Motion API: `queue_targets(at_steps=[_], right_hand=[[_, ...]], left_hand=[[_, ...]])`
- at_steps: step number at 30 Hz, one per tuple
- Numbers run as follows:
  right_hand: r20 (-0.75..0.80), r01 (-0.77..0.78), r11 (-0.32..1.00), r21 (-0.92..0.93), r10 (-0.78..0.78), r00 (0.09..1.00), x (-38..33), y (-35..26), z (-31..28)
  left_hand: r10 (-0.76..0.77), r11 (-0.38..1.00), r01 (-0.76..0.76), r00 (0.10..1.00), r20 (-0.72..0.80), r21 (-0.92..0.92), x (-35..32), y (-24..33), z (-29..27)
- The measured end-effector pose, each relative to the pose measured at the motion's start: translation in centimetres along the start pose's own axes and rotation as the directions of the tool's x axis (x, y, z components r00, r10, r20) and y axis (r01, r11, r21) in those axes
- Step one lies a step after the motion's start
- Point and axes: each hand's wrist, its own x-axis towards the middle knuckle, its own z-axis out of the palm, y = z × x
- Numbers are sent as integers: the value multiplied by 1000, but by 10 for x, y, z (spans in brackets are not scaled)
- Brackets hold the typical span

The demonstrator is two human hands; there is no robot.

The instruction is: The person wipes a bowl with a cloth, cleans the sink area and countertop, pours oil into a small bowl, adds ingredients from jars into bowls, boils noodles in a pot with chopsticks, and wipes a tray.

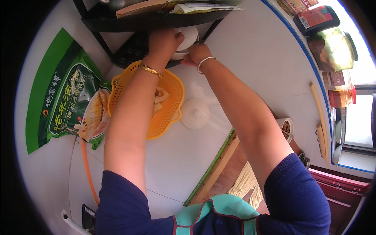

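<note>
Both my arms reach forward to a black shelf rack. My left hand is closed at the edge of a white rounded dish, its thumb against it; most of the fingers are hidden. Beneath that dish is a white bowl. My right hand closes around the bowl's right side, with some fingers low against it. On the white surface nearer me rests a white domed lid. Under my left forearm is a yellow perforated basket holding pieces of flatbread.
The upper black shelf hangs just above my hands. A green package lies left. Noodles lie on a wooden board near my body. A bowl with a spoon, jars and a rolling pin are right.
</note>
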Motion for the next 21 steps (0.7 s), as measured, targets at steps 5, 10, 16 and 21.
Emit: queue_targets(at_steps=[5, 10, 16, 21], right_hand=[[-36, 79, 994, 77, -76, 996, -30, -9, -15], [-32, 128, 987, -93, -132, 991, -74, 6, -66], [-142, 25, 997, -76, -36, 989, -207, 61, -178], [-281, -94, 994, -58, 74, 957, -337, 126, -290]], left_hand=[[-112, 980, 111, 994, -1, -164, -12, 30, -28], [-151, 908, 128, 988, -27, -399, -35, 89, -35], [-50, 831, 127, 987, 155, -541, -116, 225, -50], [130, 642, 146, 947, 295, -752, -184, 373, -59]])
